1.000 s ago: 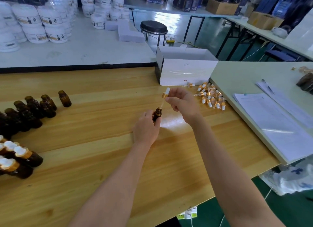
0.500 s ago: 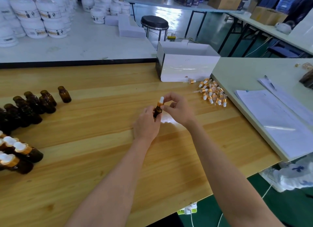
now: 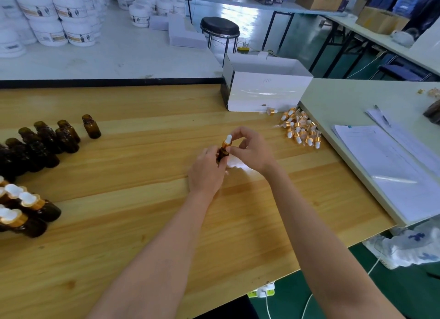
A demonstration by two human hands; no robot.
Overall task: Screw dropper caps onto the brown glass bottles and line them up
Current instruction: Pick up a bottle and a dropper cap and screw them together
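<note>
1. Head view, surface: a long wooden table (image 3: 142, 223) of pale planks with visible grain and a glossy glare patch beside the hands. Behind it stands a white table (image 3: 107, 61) stacked with round white tubs (image 3: 59, 21). Farther off are a black round stool (image 3: 219, 28) and a green floor.
2. Right: a paler tabletop (image 3: 345, 99) butts against the wood and carries printed sheets (image 3: 392, 166) and a pen (image 3: 382, 115). An open white box (image 3: 266, 92) sits at the wood's far edge.
3. Loose dropper caps (image 3: 301, 129) with gold collars, white bulbs and clear pipettes are heaped just near of the box.
4. Far left: uncapped bottles (image 3: 42, 140) of small, cylindrical brown glass stand clustered. Near left: capped bottles (image 3: 28, 209), cut by the frame edge.
5. The left hand (image 3: 207, 171) is curled round the brown bottle (image 3: 222, 154) at mid-table, roughly upright.
6. The right hand (image 3: 252, 152) pinches the dropper cap (image 3: 227, 141) on that bottle's neck with thumb and fingertips. How far the collar is seated is unclear.
</note>
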